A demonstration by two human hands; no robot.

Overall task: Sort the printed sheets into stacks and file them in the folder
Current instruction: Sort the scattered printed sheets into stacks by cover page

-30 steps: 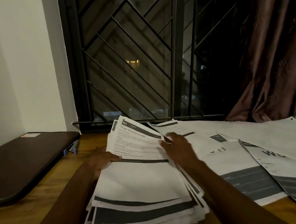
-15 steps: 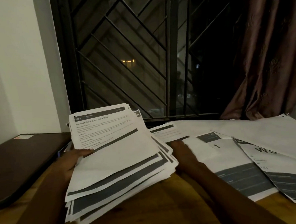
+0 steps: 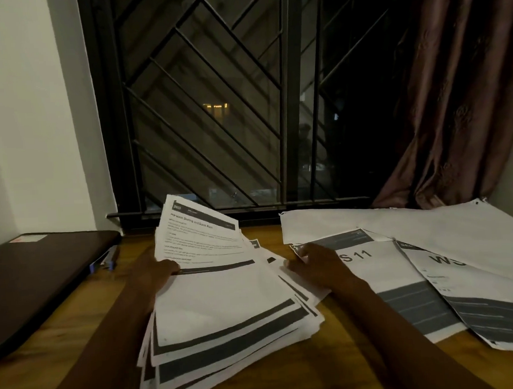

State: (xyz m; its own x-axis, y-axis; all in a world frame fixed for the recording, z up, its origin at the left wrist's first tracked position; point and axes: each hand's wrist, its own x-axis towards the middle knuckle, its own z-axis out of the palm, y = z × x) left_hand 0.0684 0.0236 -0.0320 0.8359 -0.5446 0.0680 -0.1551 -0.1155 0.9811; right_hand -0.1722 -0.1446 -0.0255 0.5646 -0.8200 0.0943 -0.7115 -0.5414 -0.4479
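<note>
Lying at the far left of the brown wooden tabletop (image 3: pixel 341 365) is a dark brown flat case with rounded corners (image 3: pixel 45 279), closed, with a pale label near its far edge. A small blue-tipped object (image 3: pixel 104 261) rests against its right edge; its kind cannot be determined.

The left hand (image 3: pixel 152 274) grasps a thick stack of white printed sheets with dark grey bands (image 3: pixel 222 303), thumb on the top page and the other fingers hidden beneath. The stack is fanned and uneven. Its near end rests on the table and its far end is tilted up. The top page carries a dark header bar and lines of text.

Behind it stands a black metal window grille with diagonal bars (image 3: pixel 215 107).

The right hand (image 3: pixel 321 265) lies palm down just right of the stack, on the left edge of a white sheet marked "S 11" (image 3: pixel 383 265). Its fingers are bent at the paper's edge; whether they pinch anything cannot be told.

Overlapping that sheet on the right is a white sheet with a large "W" (image 3: pixel 468 296). A blank white sheet (image 3: pixel 429 227) covers the far edges of both. A dark brown draped curtain (image 3: pixel 458 94) hangs above them.
</note>
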